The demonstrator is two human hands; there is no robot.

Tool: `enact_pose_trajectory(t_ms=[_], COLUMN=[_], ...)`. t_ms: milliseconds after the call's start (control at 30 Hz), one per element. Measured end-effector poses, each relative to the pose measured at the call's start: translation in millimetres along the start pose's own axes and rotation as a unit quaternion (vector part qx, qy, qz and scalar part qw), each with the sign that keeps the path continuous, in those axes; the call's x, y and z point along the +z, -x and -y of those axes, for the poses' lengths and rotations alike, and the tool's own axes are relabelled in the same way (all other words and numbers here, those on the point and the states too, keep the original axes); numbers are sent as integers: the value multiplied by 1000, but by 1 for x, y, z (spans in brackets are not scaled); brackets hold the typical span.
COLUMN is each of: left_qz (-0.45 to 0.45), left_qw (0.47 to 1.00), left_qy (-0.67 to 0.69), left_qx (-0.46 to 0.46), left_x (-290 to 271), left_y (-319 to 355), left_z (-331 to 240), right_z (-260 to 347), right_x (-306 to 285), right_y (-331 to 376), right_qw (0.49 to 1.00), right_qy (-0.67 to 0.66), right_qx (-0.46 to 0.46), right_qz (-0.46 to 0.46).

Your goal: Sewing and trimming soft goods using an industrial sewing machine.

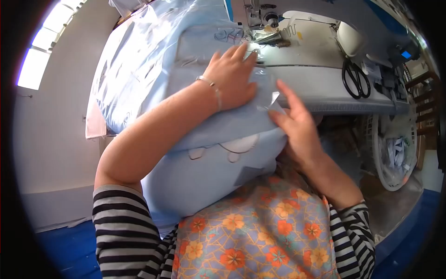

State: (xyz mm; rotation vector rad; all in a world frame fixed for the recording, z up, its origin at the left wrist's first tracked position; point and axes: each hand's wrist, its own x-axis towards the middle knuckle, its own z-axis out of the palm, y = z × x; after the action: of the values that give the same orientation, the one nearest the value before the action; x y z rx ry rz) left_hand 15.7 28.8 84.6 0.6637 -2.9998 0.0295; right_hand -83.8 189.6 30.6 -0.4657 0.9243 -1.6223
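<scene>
Light blue fabric (218, 125) with printed outlines drapes from the sewing machine table down over my lap. Clear glossy plastic (139, 56) covers part of it on the left. My left hand (232, 76) lies on top of the fabric, fingers spread, just short of the sewing machine's needle area (253, 37). At the fabric's right edge is my right hand (299, 128). Its thumb rests on top of that edge and the index finger points away, slightly blurred; the other fingers are hidden beneath. A shiny corner of plastic (274, 98) shows between thumb and index finger.
Black-handled scissors (355, 79) lie on the white machine table (306, 79) at the right. A white thread cone (349, 39) stands behind them. Below hangs or stands a white plastic basket (383, 172) holding scraps. A wooden chair back (423, 102) is at the far right.
</scene>
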Motion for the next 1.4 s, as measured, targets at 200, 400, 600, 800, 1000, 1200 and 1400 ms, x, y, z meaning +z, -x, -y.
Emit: enact_pose_trajectory(t_ms=[200, 400, 600, 800, 1000, 1200, 1400], left_qz=[-22, -116, -103, -88, -112, -203, -193], left_qw=[995, 986, 987, 981, 986, 969, 965], left_qy=[5, 59, 111, 18, 117, 112, 147], left_qx=[96, 108, 43, 171, 49, 89, 96], left_x=[37, 30, 67, 61, 65, 76, 76], left_y=[40, -21, -9, -11, -29, -30, -36], left_z=[40, 38, 32, 43, 48, 43, 54], right_z=[17, -10, -20, -26, -23, -15, -14], right_x=[-26, -17, -17, -21, -12, -17, -17], right_y=[-8, -11, -10, -14, -20, -31, -40], right_qw=[970, 970, 976, 986, 995, 992, 995], right_qy=[160, 162, 112, 89, -27, -55, 11], right_qx=[171, 128, 177, 121, 86, 113, 102], right_qz=[61, 129, 64, 67, 30, 23, 13])
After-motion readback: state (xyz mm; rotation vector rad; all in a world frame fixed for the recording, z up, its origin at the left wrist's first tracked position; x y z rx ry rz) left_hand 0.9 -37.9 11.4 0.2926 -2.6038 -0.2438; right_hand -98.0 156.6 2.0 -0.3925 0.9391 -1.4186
